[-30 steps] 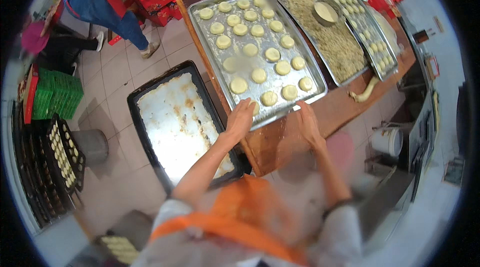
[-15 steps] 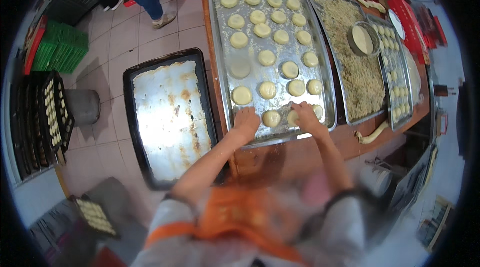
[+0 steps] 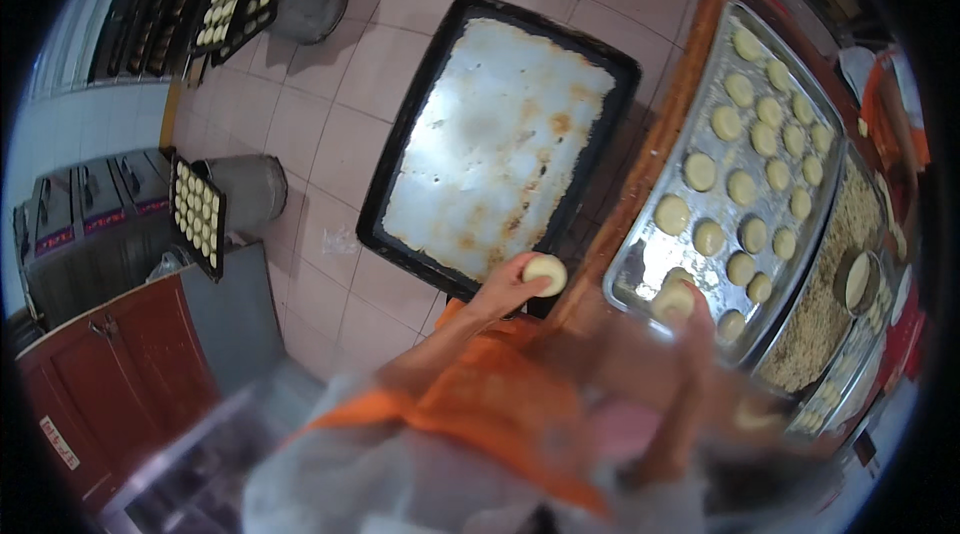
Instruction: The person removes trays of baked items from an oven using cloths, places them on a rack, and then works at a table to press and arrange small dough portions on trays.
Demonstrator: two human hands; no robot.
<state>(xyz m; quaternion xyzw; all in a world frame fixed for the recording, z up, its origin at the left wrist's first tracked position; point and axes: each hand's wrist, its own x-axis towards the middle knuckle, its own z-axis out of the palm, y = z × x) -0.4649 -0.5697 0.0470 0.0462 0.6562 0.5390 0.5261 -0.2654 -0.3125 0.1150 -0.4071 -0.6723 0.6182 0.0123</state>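
Observation:
My left hand (image 3: 508,288) is closed round a pale, flat dough round (image 3: 545,275), held up beside the near right corner of the large black-rimmed baking tray (image 3: 606,62). The baking tray's pale, brown-stained surface carries no dough. Over the near left corner of the steel tray (image 3: 630,259), my right hand (image 3: 692,322) is smeared by motion, its fingers round another dough round (image 3: 672,302). Rows of similar dough rounds (image 3: 700,172) lie on the steel tray, which rests on a wooden table.
A tray of crumbly filling (image 3: 815,324) holding a round metal bowl (image 3: 858,284) stands right of the steel tray. Racked black trays (image 3: 215,39) of dough pieces and another such tray (image 3: 200,219) stand left. The wooden table edge (image 3: 655,134) runs between the large trays.
My view has swung left, toward the baking tray. Both hands have risen from the steel tray, each with a dough round; the left has moved out past the table edge.

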